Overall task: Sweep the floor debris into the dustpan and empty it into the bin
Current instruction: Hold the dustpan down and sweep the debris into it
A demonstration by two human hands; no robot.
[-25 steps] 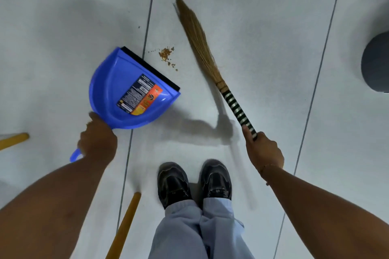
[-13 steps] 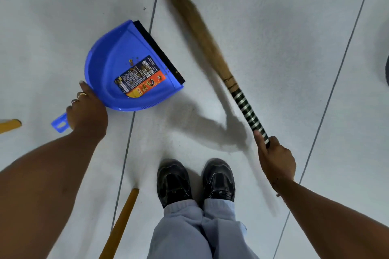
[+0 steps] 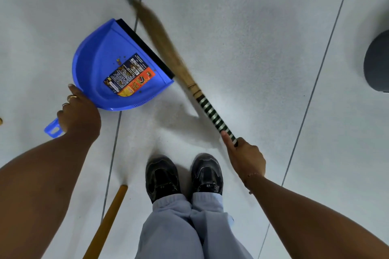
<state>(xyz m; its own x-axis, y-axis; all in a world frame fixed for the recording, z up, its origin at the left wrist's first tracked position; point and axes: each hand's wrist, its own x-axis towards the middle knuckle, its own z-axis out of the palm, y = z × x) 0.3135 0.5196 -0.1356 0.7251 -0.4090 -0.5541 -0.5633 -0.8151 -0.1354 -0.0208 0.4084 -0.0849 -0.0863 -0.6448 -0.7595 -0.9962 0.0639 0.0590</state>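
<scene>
Here, left grip [image 3: 79,114] closed on blue dustpan [image 3: 105,65] labelled "DUST", right grip [image 3: 245,159] clasping broom [image 3: 168,48].

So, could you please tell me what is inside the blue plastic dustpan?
Brown crumbs lie inside the blue plastic dustpan, on and beside its printed label; its handle is mostly covered by the left hand.

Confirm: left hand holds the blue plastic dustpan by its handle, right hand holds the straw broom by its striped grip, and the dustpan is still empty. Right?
Not quite. The head view shows small brown crumbs already inside the blue plastic dustpan, so it is not empty. The rest stands: the left hand holds its handle, and the right hand holds the straw broom by its striped grip.
</scene>
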